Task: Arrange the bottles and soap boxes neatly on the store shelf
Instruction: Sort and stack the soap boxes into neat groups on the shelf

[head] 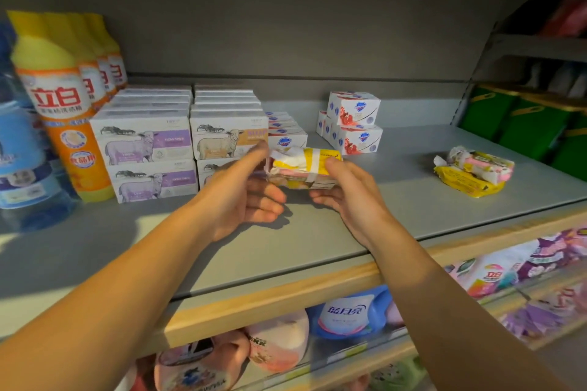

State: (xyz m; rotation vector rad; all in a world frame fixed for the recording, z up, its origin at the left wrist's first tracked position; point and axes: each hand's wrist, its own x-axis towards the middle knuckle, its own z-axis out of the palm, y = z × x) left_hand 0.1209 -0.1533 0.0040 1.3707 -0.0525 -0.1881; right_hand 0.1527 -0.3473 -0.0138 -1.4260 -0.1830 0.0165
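Fingers of my right hand curl round the near end of a taped soap bundle, thumb on its yellow top, holding it just above the grey shelf. My left hand hangs relaxed, forefinger stretched to the bundle's far left end; whether it touches, I cannot tell. Behind stand stacked sheep soap boxes; yellow bottles line the left side. Another soap bundle lies well apart to the right.
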